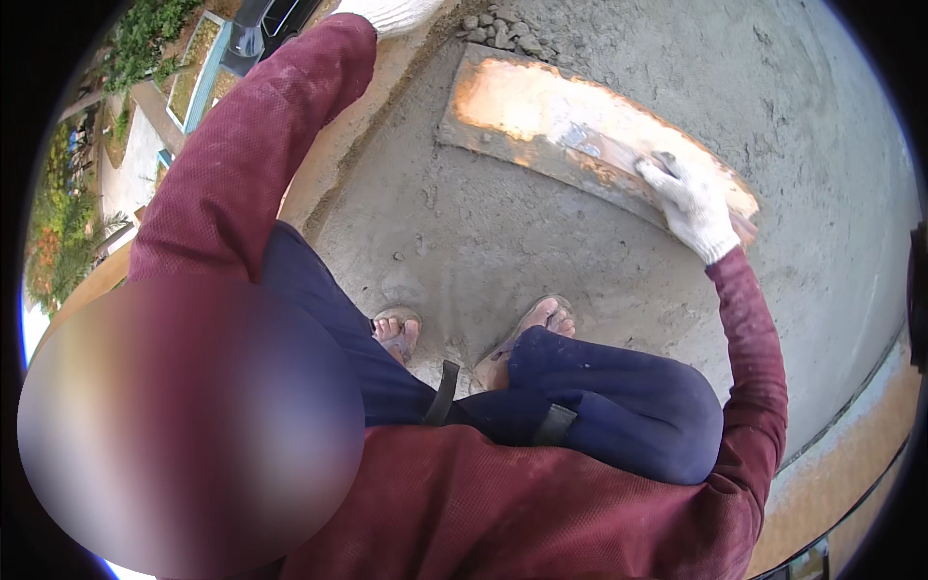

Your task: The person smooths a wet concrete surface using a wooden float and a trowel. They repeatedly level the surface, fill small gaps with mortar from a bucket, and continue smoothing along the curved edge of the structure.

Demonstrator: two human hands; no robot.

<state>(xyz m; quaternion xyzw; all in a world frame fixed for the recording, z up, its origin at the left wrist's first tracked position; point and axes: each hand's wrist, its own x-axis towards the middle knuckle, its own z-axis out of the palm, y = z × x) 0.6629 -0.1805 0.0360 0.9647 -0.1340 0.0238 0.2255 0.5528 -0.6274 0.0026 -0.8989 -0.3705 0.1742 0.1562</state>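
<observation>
My right hand, in a white knit glove, is closed on the handle of a long flat float, pale and orange-stained, which lies on grey wet mortar. My left hand, gloved too, is at the top edge of the picture on or just above a raised ledge; its fingers are cut off by the frame. Both my sandalled feet stand on the grey surface below the float.
A small pile of grey lumps sits above the float. Past the ledge at left, far below, are greenery, a path and a dark car. A curved edge borders the right. A blurred disc hides the lower left.
</observation>
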